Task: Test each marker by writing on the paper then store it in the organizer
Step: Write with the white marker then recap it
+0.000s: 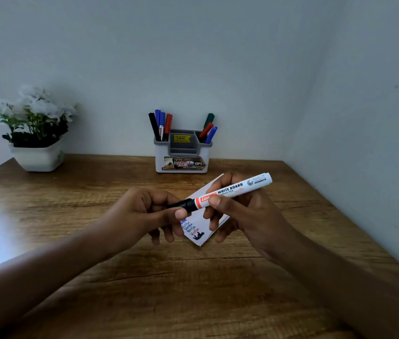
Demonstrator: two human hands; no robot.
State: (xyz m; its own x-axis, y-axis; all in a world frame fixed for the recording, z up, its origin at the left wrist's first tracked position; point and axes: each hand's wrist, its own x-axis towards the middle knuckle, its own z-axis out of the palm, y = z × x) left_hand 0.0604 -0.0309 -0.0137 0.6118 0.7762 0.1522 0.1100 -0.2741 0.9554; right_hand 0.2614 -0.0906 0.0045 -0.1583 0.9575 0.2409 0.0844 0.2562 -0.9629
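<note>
I hold a white whiteboard marker (235, 189) level above the table. My right hand (240, 211) grips its barrel, and my left hand (149, 211) pinches its black cap (181, 204). Whether the cap sits fully on the marker, I cannot tell. Under my hands lies a small white paper (199, 226) with several lines of blue, green, red and black writing. The grey and white organizer (182, 152) stands at the back against the wall. It holds several markers on its left side (160, 124) and three on its right side (208, 128).
A white pot of white flowers (34, 133) stands at the back left of the wooden table (193, 277). A wall runs along the table's right edge (352, 216). Bright light glares on the left part of the tabletop.
</note>
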